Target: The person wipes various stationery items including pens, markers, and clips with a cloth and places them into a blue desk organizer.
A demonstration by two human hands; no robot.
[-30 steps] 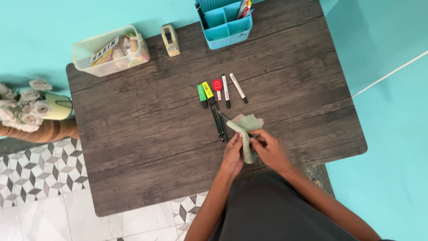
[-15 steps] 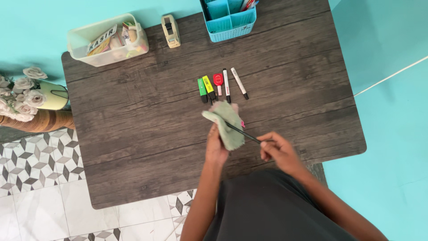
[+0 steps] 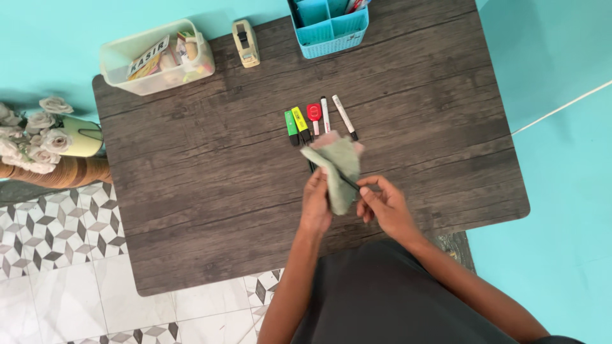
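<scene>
Two hands: left hand (image 3: 316, 207) grips green cloth (image 3: 338, 169), right hand (image 3: 382, 207) black pen (image 3: 347, 183).

your green cloth (image 3: 339, 171) covers most of the thin black pen (image 3: 348, 183), leaving only a short stretch showing, and hides the tips of the markers (image 3: 320, 118) behind it. the top edge cuts off the blue organiser (image 3: 328, 25) and its contents. items in the clear box (image 3: 156, 57) are too jumbled to tell. the left edge crops the flowers (image 3: 29, 140).

markers (image 3: 319, 121) just beyond hands (image 3: 317, 207)
</scene>
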